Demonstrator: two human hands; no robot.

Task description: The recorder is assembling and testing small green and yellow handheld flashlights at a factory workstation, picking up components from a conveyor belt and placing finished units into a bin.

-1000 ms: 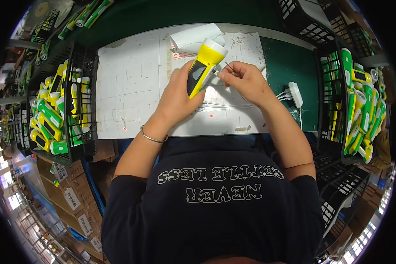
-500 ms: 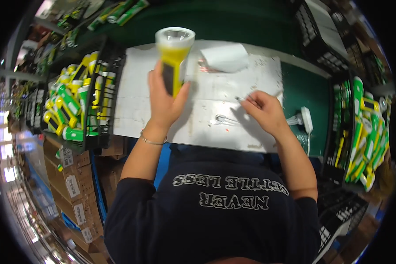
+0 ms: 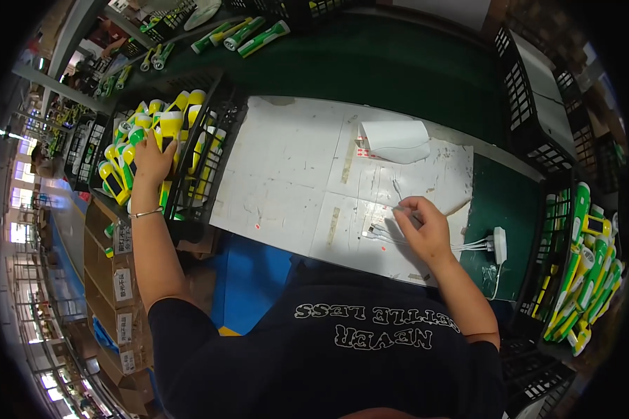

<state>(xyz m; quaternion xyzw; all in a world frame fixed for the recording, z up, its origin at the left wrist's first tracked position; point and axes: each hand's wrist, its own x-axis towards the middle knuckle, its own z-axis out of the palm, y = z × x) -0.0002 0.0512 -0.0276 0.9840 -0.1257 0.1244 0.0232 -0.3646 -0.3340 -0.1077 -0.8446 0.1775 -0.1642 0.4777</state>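
My left hand (image 3: 154, 162) is over the black crate at the left, its fingers closed round a yellow flashlight (image 3: 169, 124) with a dark panel on its body. Other yellow and green flashlights (image 3: 119, 174) lie heaped about it. Above the white board, my right hand (image 3: 426, 227) pinches a thin white charging cable (image 3: 397, 187), whose plug end sticks out past the fingertips. More white cables (image 3: 379, 234) lie beneath that hand and run to a white charger block (image 3: 500, 246) on its right.
The left crate (image 3: 201, 150) stands beside the white board (image 3: 286, 167). A curled white sheet (image 3: 397, 140) lies on the board's far part. At the right, another black crate (image 3: 548, 258) stands by a pile of green and yellow flashlights (image 3: 587, 279). Several flashlights (image 3: 264, 38) lie on the green table behind.
My left hand has carried the yellow flashlight from above the board leftward to the crate. My right hand stays over the board with the cable, and the view has shifted.
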